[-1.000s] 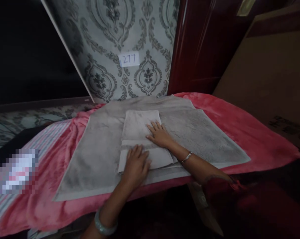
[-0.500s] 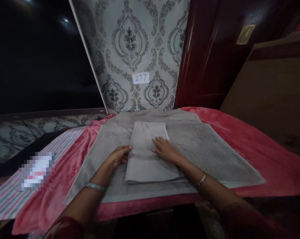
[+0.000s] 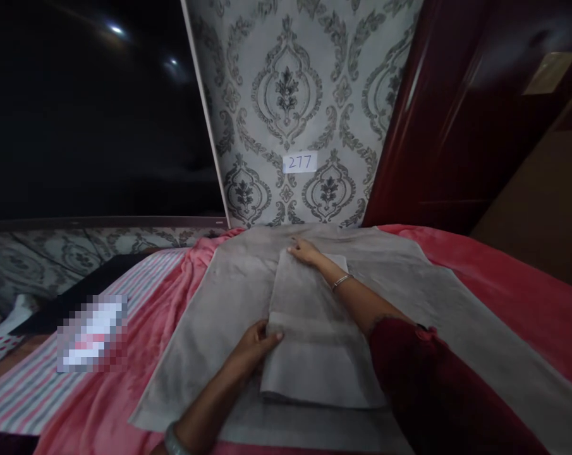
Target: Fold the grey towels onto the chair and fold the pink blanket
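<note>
A light grey folded cloth lies lengthwise on a larger grey cloth spread flat. At the folded cloth's left edge, about halfway down, my left hand is closed, its thumb on top and its fingers curled at or under the edge. My right hand reaches across to the far left corner of the same cloth and pinches there; its fingertips are partly hidden. The right forearm and dark red sleeve cover part of the folded cloth's right side.
Beneath the grey cloth lies a pink-red blanket. A striped cloth with a blurred-out item is at the left. Behind stand a dark screen, a patterned wall with a "277" label, and a dark red panel.
My right hand has moved from the middle of the folded cloth to its far left corner. My left hand now grips the left edge with its thumb on top. The camera view has shifted.
</note>
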